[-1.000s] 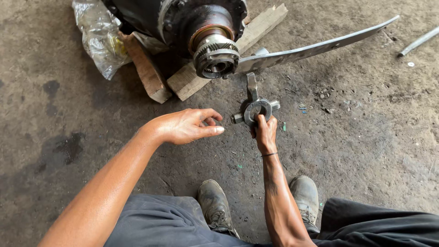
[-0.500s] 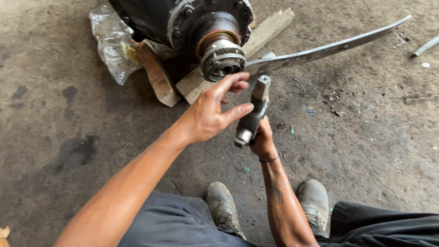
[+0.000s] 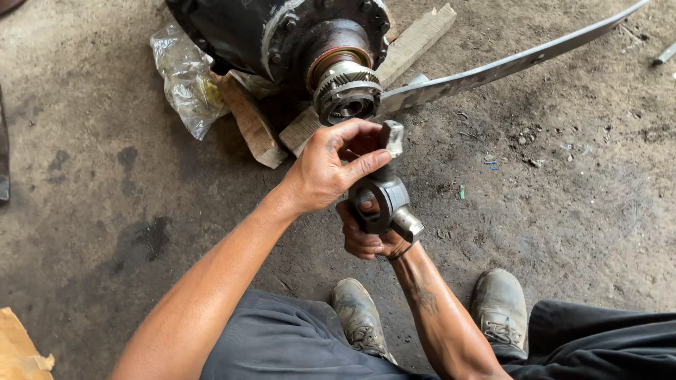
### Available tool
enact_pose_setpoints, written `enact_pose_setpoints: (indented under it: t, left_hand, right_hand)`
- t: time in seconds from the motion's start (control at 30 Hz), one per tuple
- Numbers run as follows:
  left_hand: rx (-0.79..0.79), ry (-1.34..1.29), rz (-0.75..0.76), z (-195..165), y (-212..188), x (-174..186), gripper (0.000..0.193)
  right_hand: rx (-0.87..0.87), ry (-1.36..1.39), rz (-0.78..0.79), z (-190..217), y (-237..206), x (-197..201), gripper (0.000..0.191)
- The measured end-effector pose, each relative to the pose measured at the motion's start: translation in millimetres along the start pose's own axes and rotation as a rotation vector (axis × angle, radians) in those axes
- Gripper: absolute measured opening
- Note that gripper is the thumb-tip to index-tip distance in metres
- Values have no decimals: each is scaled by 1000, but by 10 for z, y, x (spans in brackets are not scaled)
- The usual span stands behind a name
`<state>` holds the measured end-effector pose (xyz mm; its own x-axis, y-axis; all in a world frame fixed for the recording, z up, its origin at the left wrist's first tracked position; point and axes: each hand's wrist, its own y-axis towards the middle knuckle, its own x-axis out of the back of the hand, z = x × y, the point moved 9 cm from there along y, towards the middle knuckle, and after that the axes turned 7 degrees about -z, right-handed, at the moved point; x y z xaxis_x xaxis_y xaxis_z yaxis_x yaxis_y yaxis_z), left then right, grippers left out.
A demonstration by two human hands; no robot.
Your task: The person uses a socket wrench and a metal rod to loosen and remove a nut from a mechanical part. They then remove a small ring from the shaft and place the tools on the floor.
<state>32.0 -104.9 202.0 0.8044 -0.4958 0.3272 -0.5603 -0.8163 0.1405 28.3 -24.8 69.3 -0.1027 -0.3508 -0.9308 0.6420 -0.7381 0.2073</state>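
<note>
Both hands, left (image 3: 324,169) and right (image 3: 362,236), clasp the metal cross-piece (image 3: 384,197), seemingly hiding its lower arms.

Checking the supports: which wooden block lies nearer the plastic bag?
The short wooden block, left of the housing, beside the plastic bag; the long plank runs right.

Left arm bare, extended forward from lower left, wrist straight. Left hand (image 3: 325,169) palm-down, fingers curled, thumb stretched right, pinching top of held metal part. Right forearm rises from bottom centre, near vertical, thin band at wrist. Right hand (image 3: 366,236) sits below and partly behind left hand, fingers wrapped around lower end of same part, one fingertip showing through its ring. Hands close together, left above right.
</note>
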Motion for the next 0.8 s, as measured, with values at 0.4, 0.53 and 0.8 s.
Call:
enact_pose_setpoints:
  t: [0.4, 0.53, 0.8]
  left_hand:
    - [12, 74, -112, 254, 104, 90, 37]
    - [60, 245, -282, 421, 114, 392, 41]
    - [97, 253, -352, 532, -4, 743, 34]
  right_hand:
    - [18, 72, -43, -168, 52, 384, 50]
    - [207, -352, -771, 309, -256, 1283, 38]
    - [95, -1419, -1742, 1447, -1640, 1772, 48]
